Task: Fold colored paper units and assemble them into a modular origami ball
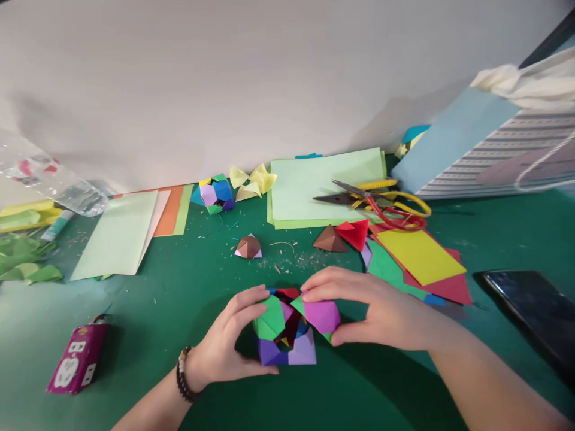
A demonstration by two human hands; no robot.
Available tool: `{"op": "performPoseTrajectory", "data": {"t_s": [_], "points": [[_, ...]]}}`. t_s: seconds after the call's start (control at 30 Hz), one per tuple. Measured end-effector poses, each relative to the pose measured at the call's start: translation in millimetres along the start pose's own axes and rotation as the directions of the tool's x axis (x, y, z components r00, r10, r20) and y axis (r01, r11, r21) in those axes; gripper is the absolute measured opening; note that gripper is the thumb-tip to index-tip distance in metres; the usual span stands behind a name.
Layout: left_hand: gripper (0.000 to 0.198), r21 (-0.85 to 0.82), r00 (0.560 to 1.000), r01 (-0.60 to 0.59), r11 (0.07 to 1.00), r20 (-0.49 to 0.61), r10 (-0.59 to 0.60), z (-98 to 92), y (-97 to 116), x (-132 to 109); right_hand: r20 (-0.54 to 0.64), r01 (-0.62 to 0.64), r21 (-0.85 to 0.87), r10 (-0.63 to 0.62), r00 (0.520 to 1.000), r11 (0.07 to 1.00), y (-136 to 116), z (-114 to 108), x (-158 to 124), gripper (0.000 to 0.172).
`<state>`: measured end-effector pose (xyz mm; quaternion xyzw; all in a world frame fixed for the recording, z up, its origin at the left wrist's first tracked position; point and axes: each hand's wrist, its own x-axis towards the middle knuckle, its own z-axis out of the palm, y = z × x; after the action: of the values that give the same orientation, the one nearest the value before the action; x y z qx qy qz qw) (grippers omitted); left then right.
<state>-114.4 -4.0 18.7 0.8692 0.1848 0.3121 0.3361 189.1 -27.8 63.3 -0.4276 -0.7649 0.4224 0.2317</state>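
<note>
Between my hands stands a multicoloured folded-paper model [302, 357] with purple, lavender, green, red and blue faces and an opening toward me. My left hand [229, 335], with a beaded bracelet at the wrist, is wrapped round its left side, fingers over the green face and thumb at the lower edge. My right hand [372, 308] pinches a purple and green folded paper piece [322, 316] against the model's upper right side. Whether that piece is joined to the model I cannot tell. Beyond lie a small brown and lavender folded piece [248, 246] and a brown paper pyramid [330, 239].
Scissors [395, 209] and pliers [336, 199] lie on light green sheets [305, 179]. A smaller paper ball [217, 193] sits by the wall. Coloured paper [420, 257] and a phone [530, 305] are right; a purple drink carton [76, 359] and plastic bottle [54, 179] left; a gift bag [476, 143] behind.
</note>
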Motion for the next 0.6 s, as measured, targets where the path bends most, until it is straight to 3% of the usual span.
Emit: {"op": "performPoseTrajectory", "data": {"t_s": [0.17, 0.6], "points": [[0.092, 0.076, 0.992, -0.129, 0.989, 0.012, 0.128, 2.0, 1.2, 0.0, 0.036, 0.008, -0.047, -0.007, 0.999, 0.999, 0.6, 3.1, -0.8, 0.041], [0.094, 0.061, 0.992, -0.128, 0.990, 0.010, 0.128, 3.9, 0.9, 2.0, 0.018, 0.115, -0.084, -0.114, 0.993, 0.990, 2.3, 5.6, -0.7, 0.041]]}}
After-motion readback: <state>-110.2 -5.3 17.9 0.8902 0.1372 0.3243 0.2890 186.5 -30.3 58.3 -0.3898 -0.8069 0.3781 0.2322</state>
